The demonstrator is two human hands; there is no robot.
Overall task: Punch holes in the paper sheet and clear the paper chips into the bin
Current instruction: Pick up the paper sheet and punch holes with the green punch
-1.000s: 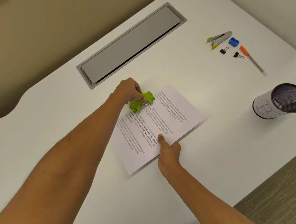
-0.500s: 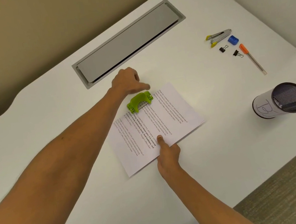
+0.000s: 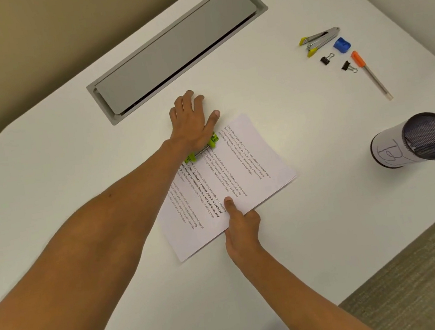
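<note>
A printed paper sheet (image 3: 229,180) lies at an angle on the white desk (image 3: 303,236). A green hole punch (image 3: 206,148) sits over the sheet's far edge. My left hand (image 3: 194,120) lies flat on top of the punch, palm down, fingers spread, and hides most of it. My right hand (image 3: 242,225) holds the sheet's near edge, thumb on top of the paper. The black mesh bin (image 3: 415,140), wrapped in a white label, stands upright at the right.
A grey cable hatch (image 3: 175,45) is set into the desk behind the punch. At the far right lie a staple remover (image 3: 318,39), a blue sharpener (image 3: 342,45), two black binder clips (image 3: 326,59) and an orange-capped pen (image 3: 370,74). The desk edge and carpet are at lower right.
My left hand let go of the punch's side, lifted, then came down flat on top of it with fingers spread. The right hand and the sheet have stayed in place.
</note>
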